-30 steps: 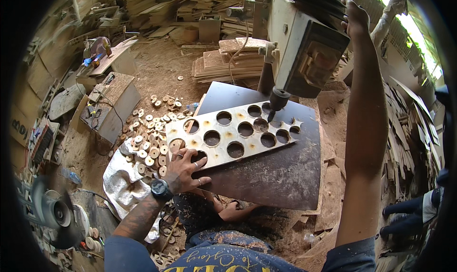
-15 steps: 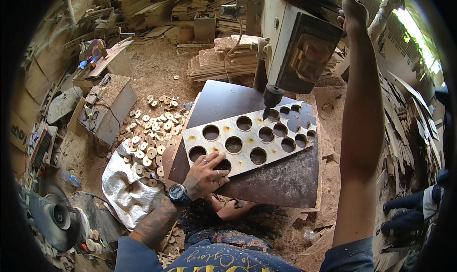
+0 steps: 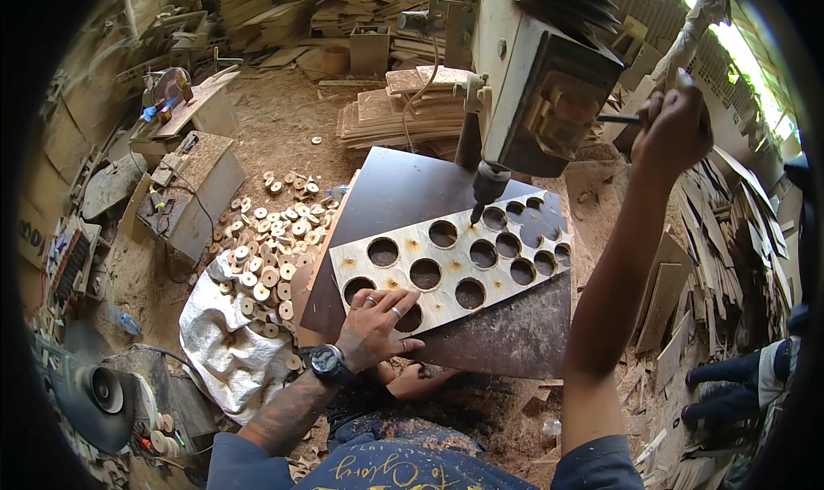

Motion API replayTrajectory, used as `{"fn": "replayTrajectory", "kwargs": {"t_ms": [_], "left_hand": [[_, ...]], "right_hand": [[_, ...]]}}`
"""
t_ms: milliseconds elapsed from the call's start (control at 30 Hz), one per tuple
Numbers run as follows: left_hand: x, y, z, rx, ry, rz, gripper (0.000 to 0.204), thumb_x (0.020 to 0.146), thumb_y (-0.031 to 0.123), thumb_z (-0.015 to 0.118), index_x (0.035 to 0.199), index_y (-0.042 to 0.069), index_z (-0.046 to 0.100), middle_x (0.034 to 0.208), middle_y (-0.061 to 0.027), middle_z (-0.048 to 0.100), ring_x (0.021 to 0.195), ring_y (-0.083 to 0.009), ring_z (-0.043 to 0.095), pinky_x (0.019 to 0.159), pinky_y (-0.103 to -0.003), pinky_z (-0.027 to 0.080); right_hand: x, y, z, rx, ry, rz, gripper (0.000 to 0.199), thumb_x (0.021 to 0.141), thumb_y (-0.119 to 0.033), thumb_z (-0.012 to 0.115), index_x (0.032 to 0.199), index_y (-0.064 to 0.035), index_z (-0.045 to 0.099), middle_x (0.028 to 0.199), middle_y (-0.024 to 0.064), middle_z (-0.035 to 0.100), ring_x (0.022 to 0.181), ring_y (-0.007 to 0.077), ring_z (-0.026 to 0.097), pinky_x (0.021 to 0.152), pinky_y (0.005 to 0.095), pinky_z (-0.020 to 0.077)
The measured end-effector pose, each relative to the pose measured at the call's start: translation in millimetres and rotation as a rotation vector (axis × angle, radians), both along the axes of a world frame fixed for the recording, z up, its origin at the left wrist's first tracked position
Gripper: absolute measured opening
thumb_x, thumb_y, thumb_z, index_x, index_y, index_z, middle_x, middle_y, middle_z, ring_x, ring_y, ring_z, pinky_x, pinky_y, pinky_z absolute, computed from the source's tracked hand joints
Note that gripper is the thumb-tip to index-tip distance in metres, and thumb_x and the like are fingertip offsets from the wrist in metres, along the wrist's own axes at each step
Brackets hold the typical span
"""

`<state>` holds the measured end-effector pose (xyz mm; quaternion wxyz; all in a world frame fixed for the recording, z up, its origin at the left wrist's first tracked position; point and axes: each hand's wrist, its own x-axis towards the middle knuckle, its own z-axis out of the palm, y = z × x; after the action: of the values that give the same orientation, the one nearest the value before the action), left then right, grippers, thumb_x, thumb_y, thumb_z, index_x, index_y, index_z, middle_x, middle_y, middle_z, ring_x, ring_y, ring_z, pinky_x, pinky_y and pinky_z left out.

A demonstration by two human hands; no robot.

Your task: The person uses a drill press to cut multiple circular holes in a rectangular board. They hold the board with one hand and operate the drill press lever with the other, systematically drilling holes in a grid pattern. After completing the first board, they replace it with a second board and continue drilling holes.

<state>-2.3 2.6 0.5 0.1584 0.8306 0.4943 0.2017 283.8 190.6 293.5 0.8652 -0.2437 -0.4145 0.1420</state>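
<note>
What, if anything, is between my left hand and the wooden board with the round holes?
Nothing visible: your left hand rests right on the near-left end of the holed board. The drill bit is over by the board's far edge, off to the right of that hand, not between them.

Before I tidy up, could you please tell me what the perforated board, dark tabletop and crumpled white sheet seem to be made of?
The perforated board looks like unfinished plywood: pale, matte face with brown scorch-like spots. The dark tabletop may be coated board, given its smooth, scuffed surface. The crumpled white sheet is possibly woven plastic, given its shiny folds.
</note>
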Motion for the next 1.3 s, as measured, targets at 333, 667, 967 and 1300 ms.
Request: {"fn": "replayTrajectory", "kwargs": {"t_ms": [333,667,967,1300], "left_hand": [[18,5,-17,0.06,0.273,0.288,0.12,0.077,0.087,0.055,0.157,0.002,0.03,0.164,-0.0259,0.025,0.154,-0.0401,0.023,0.122,-0.064,0.009],[20,5,-15,0.033,0.267,0.293,0.118,0.078,0.086,0.057,0.158,0.003,0.029,0.165,-0.0243,0.024,0.154,-0.0393,0.023,0.122,-0.064,0.008],[20,4,-19,0.036,0.257,0.309,0.119,0.077,0.088,0.054,0.158,0.005,0.029,0.166,-0.0219,0.023,0.155,-0.0377,0.021,0.118,-0.072,0.003],[20,5,-21,0.027,0.272,0.324,0.118,0.076,0.09,0.053,0.159,0.009,0.028,0.166,-0.0194,0.023,0.155,-0.0399,0.018,0.114,-0.077,-0.002]], "right_hand": [[5,-40,-92,0.212,0.107,0.139,0.048,0.101,-0.015,0.047,0.059,-0.0166,0.023,0.049,-0.0026,0.02,0.045,0.0095,0.016,0.051,0.0311,0.0255],[13,-47,-139,0.287,-0.027,0.187,0.05,0.1,-0.022,0.043,0.057,-0.0183,0.017,0.051,-0.0021,0.016,0.051,0.0141,0.016,0.06,0.0354,0.029],[10,-48,-152,0.355,-0.008,0.232,0.049,0.102,-0.031,0.042,0.058,-0.018,0.023,0.052,-0.0016,0.017,0.054,0.0149,0.018,0.065,0.0357,0.0329],[1,-38,-64,0.062,0.311,0.099,0.051,0.101,-0.032,0.048,0.059,-0.0177,0.024,0.049,-0.0034,0.019,0.042,0.0104,0.019,0.045,0.0287,0.0231]]}}
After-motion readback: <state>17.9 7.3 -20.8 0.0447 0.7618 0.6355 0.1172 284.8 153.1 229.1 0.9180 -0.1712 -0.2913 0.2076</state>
